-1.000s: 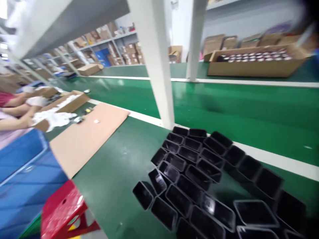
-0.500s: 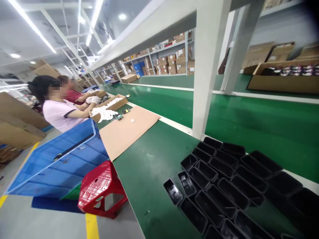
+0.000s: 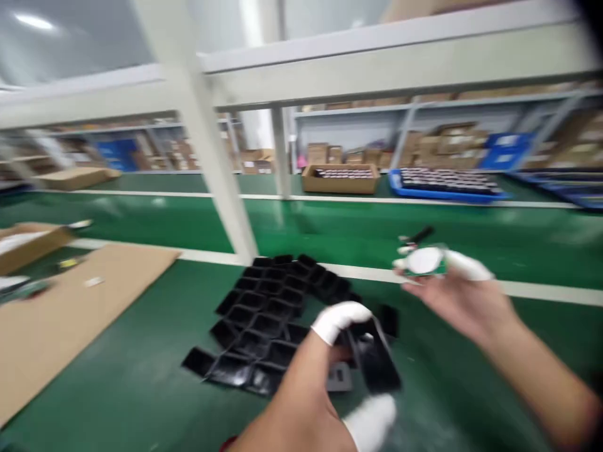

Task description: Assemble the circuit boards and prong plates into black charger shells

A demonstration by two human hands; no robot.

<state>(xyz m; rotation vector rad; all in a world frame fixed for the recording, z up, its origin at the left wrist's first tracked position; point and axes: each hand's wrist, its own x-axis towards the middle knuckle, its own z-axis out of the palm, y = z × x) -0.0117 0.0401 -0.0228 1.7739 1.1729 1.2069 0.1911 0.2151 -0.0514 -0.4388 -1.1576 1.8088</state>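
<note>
My left hand [image 3: 336,370], with white finger covers, grips a black rectangular tray [image 3: 374,355] between fingers and thumb, low in the centre of the head view. Behind and left of it many black trays [image 3: 254,323] lie grouped on the green table [image 3: 155,314]. My right hand [image 3: 452,285], also with white finger covers, holds a green circuit board with a white round part [image 3: 424,260] at the right. A small dark piece [image 3: 421,235] stands out just beyond the fingers. Motion blurs the details.
A brown cardboard sheet [image 3: 108,289] lies at the left, with an open carton [image 3: 38,245] beyond it. A white post [image 3: 211,150] rises behind the trays. Across the green belt stand a carton [image 3: 339,185] and a blue tray [image 3: 447,196] of parts.
The view has swung right, and the co-workers, red stool and blue bin are out of sight. Both hands have come into view, one holding a black tray, the other a circuit board.
</note>
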